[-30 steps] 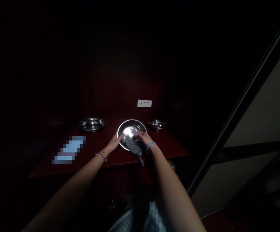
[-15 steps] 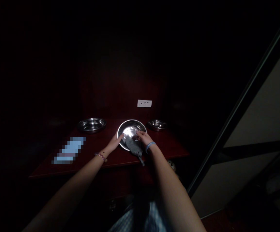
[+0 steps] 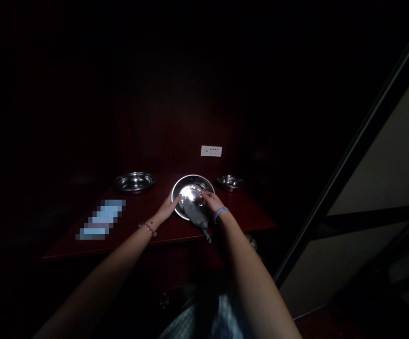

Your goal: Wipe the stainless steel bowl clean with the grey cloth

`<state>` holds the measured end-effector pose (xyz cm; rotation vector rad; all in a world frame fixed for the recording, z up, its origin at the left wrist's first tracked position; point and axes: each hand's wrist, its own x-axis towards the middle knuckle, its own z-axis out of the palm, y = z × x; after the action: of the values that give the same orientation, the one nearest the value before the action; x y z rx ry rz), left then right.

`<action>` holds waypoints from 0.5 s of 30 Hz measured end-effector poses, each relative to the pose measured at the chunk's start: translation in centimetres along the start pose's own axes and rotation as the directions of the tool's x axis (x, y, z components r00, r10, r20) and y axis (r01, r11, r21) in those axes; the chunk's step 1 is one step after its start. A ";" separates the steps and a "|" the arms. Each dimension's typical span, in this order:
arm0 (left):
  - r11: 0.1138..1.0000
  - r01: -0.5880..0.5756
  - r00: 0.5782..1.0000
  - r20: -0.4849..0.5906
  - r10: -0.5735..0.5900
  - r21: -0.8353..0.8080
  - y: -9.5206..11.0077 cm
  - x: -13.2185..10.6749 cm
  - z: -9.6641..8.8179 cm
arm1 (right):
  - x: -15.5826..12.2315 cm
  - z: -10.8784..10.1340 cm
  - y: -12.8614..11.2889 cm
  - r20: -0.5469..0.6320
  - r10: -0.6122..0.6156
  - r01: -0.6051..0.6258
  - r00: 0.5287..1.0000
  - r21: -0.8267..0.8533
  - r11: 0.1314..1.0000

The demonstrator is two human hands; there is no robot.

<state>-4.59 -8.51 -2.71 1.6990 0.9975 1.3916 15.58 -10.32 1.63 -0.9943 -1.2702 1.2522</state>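
A shiny metal bowl (image 3: 191, 192) is tipped toward me at the middle of the dark red table. My left hand (image 3: 168, 207) grips its left rim, thumb inside and the other fingers hidden behind the wall. Inside the bowl, my right hand (image 3: 210, 201) is closed, fingertips pinched near the bottom. A grey cloth (image 3: 195, 214) lies against the near inner wall under that hand and drapes over the front rim, its twisted end hanging down. The right fingers appear to hold the cloth's upper part, though the exact contact is hard to see.
A wide metal basin (image 3: 134, 182) stands back left on the table (image 3: 137, 240). Behind the bowl on the right sits a smaller metal dish (image 3: 229, 182). A blurred-out blue item (image 3: 102, 219) lies at left. A white power socket (image 3: 211, 151) is on the back wall.
The right hand has shifted very slightly inside the bowl. The left hand, bowl and cloth stay practically where they were.
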 end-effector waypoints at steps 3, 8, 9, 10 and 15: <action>1.000 -0.007 1.000 0.000 0.007 0.014 0.0 0.0 0.0 | -0.1 0.1 -0.1 -0.025 -0.004 0.004 1.000 0.008 1.000; 1.000 -0.007 1.000 -0.001 0.007 0.021 0.1 0.0 0.1 | 0.1 0.1 0.0 -0.030 -0.015 0.015 0.999 0.011 1.000; 1.000 -0.008 1.000 -0.002 0.008 0.023 0.1 0.0 0.1 | 0.1 0.1 0.0 -0.032 -0.013 0.013 0.999 0.016 1.000; 1.000 -0.009 1.000 -0.004 0.009 0.026 0.1 0.0 0.1 | 0.2 0.1 0.0 -0.035 -0.008 0.009 0.999 0.022 1.000; 0.999 -0.003 1.000 -0.017 0.004 0.047 0.1 0.0 0.2 | 0.2 0.1 0.1 -0.061 0.009 -0.006 0.998 0.049 0.999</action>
<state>-4.41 -8.57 -2.61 1.7267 1.0444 1.3969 15.49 -10.13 1.54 -0.9963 -1.1844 1.2435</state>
